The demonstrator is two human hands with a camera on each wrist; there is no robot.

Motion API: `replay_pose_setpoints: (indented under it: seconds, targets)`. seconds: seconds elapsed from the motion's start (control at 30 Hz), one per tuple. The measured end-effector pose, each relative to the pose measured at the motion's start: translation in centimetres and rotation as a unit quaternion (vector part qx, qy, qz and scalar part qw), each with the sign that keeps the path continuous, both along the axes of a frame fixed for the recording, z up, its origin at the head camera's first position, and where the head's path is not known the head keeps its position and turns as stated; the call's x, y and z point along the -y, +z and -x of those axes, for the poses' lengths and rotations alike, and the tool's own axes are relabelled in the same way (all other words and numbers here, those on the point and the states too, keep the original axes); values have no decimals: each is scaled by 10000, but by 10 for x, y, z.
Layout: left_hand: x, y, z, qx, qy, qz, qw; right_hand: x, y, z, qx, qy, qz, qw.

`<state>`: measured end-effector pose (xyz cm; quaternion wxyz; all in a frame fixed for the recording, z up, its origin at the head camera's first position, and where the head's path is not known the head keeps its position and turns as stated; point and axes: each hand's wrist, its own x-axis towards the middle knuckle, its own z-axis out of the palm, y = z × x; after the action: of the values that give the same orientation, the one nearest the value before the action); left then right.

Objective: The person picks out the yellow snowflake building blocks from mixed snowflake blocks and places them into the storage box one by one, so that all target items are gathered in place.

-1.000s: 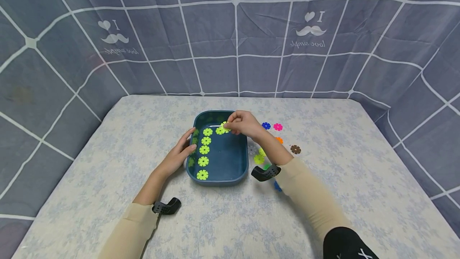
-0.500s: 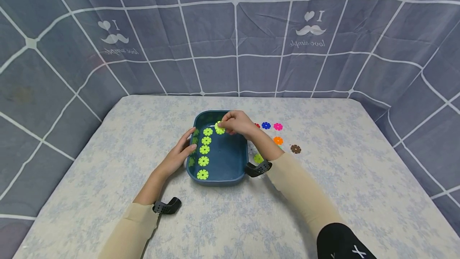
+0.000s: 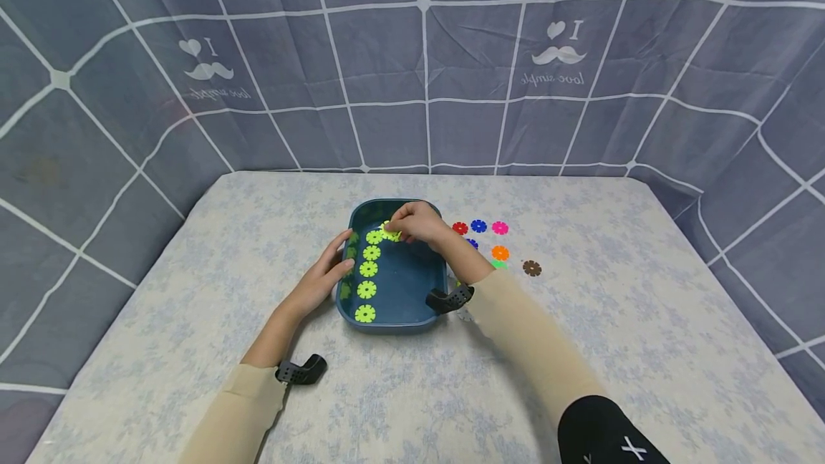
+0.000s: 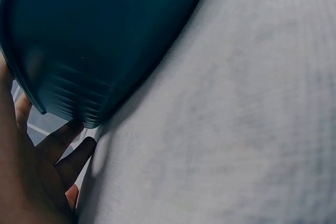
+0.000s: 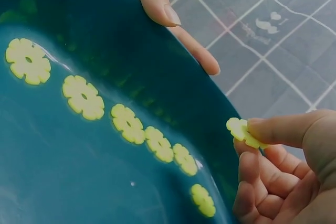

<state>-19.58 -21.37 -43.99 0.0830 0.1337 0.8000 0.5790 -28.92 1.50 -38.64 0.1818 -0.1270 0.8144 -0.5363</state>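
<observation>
A teal plastic basin (image 3: 402, 322) stands on the table. My left hand (image 3: 317, 282) holds its left wall, with the thumb over the rim and other fingers against the outside in the left wrist view. Between thumb and fingers, my right hand (image 3: 415, 222) pinches a yellow-green snowflake disc (image 5: 242, 131) above the basin's far left part. Below, several matching snowflake discs (image 5: 84, 97) lie in a line along the left wall. One more disc (image 5: 203, 200) lies past the line's far end, close to the right hand and partly hidden by it in the head view.
Right of the basin lie loose discs, among them red (image 3: 460, 228), blue (image 3: 478, 225), pink (image 3: 500, 228), orange (image 3: 500, 253) and brown (image 3: 531, 268). The right forearm covers part of this group. A grey checked curtain (image 3: 387, 56) surrounds the table (image 3: 213, 292).
My right hand has moved a little left over the basin with the pinched disc, uncovering red and blue discs on the table. My left hand has stayed on the basin's side.
</observation>
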Motion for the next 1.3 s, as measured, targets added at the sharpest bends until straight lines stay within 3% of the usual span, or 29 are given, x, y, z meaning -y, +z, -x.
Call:
replay_pose_setpoints:
  seconds: [0.6,1.03,1.1,1.3]
  targets:
    - [-4,5,0,27,42,51,10000,8,-11,-1,-359,-104,-765,9964]
    - [-2,3,0,-1,35,78,10000,12,-18,0,-451,58,-1814,9824]
    - [-3,6,-1,25,45,78,10000,13,-18,0,-481,30,-1927,9801]
    - [-8,31,-14,76,34,161,9998,16,-16,-2,-576,-87,-2212,9735]
